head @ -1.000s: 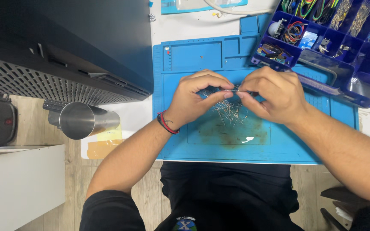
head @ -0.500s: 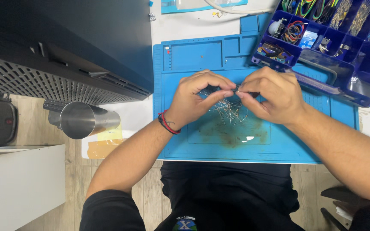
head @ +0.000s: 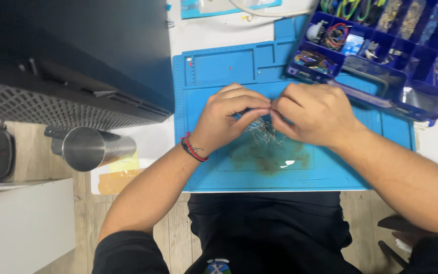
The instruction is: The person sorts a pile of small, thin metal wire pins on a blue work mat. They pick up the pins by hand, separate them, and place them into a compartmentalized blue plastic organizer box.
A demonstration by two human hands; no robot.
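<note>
Left hand (head: 229,119), right hand (head: 313,114) fingertips pinched together above wire pile (head: 263,133), blue mat (head: 214,167).

l hand (head: 227,115) & r hand (head: 314,111) pinched, fingertips meeting.

To your left, a dark case with a perforated metal grille (head: 51,109) overhangs the white tabletop (head: 204,30). Below it you see a steel tumbler (head: 95,148) lying on its side, with a yellowish sheet (head: 120,175) just beside it. At your upper right sits a blue compartment organizer (head: 381,76), its sections filled with coiled wires and small parts. A white cable (head: 259,11) curves along the far edge. Beneath the tabletop you see wood-plank floor (head: 176,228).
</note>
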